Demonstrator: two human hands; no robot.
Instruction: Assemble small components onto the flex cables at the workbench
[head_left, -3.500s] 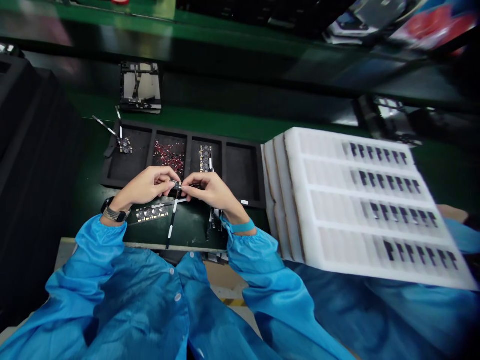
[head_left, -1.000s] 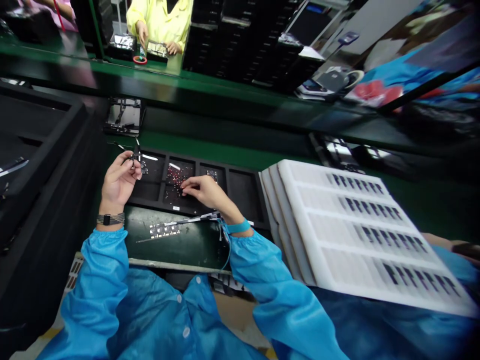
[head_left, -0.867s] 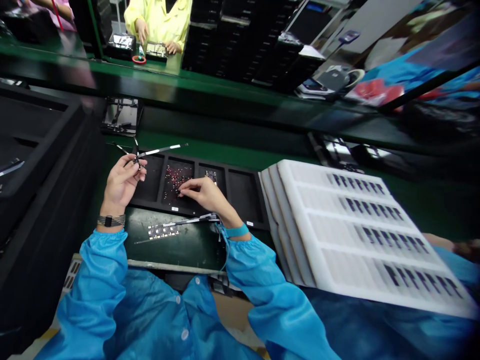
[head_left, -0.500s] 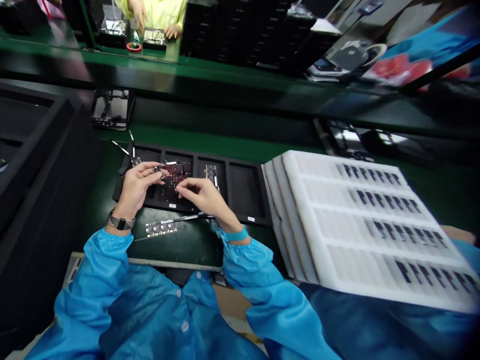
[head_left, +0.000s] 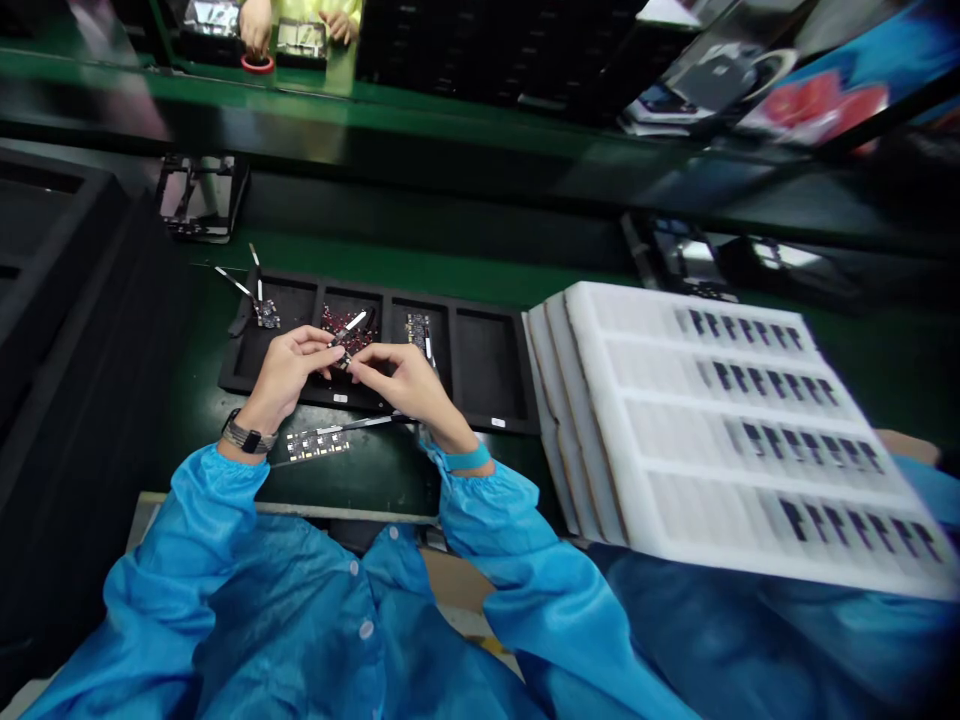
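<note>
your blue smock sleeves point(head_left: 180, 590) come in over the near edge of the green bench mat point(head_left: 375, 485), with a watch point(head_left: 247, 436) on your left wrist and a teal band point(head_left: 465, 458) on your right. just above that edge, a strip of circuit boards point(head_left: 316, 444) lies flat, with long tweezers point(head_left: 371, 422) running from its end toward your right wrist, where they seem parked within easy reach.

your left hand point(head_left: 289, 375) and right hand point(head_left: 401, 385) meet at the front of the black compartment tray point(head_left: 484, 415), close together, probably to steady fine work. your left fingers point(head_left: 319, 350) curl inward, their tips pinching what looks like white-tipped tweezers point(head_left: 349, 327) angled up and away. your right fingers point(head_left: 367, 362) press together at a tiny dark part point(head_left: 343, 362), held between your hands over the second compartment; it is too small to make out clearly.

that compartment holds red-flecked small parts point(head_left: 345, 328), the next holds small boards point(head_left: 418, 330), and the far-left one holds another small board point(head_left: 266, 314) with tweezers point(head_left: 234, 283) beside it, all sorted within reach. to your right, stacked white foam trays point(head_left: 600, 430) carry neat rows of dark parts point(head_left: 750, 330). beyond the bench, a co-worker's yellow sleeve point(head_left: 315, 12) shows at the far edge.
</note>
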